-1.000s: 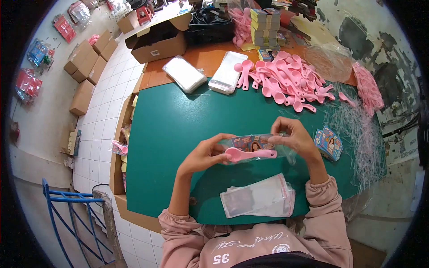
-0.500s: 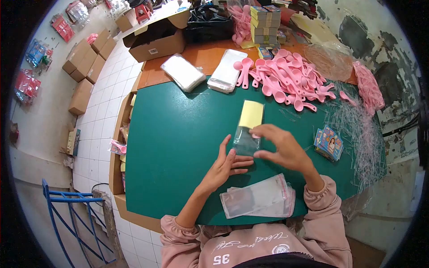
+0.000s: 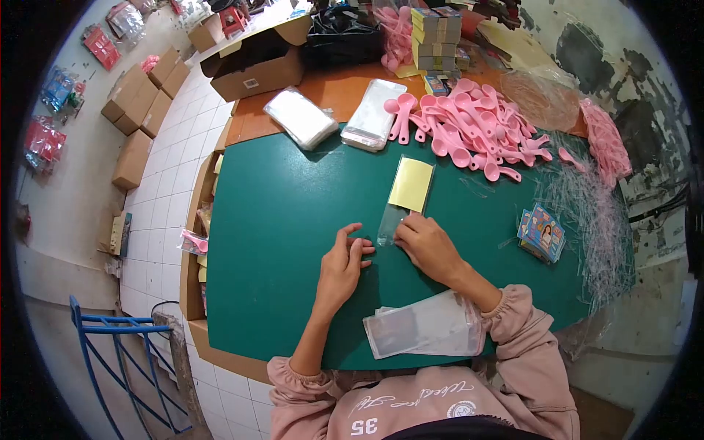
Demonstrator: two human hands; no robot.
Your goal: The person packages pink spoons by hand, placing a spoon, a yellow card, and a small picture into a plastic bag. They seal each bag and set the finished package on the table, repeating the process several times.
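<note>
In the middle of the green tabletop lies a clear plastic bag (image 3: 389, 229) with a yellow card (image 3: 411, 185) inside its far part. My right hand (image 3: 433, 249) is closed over the bag's near end, thumb and fingers together on the plastic. A sliver of pink shows at its fingertips, but most of it is hidden. My left hand (image 3: 342, 264) hovers just left of the bag, fingers loosely bent and apart, with nothing in it. Several flat clear bags (image 3: 422, 326) lie fanned out between me and my hands.
A heap of pink scoops (image 3: 477, 128) covers the back right. Two stacks of clear bags (image 3: 301, 117) lie at the back. Printed cards (image 3: 541, 235) sit at the right beside a tangle of clear plastic strips (image 3: 598, 227). A cardboard box (image 3: 260, 73) stands behind.
My right hand has come down and closed on the bag's near end. My left hand has drawn back left, off the bag, its fingers curling. The bag has shifted slightly away from me.
</note>
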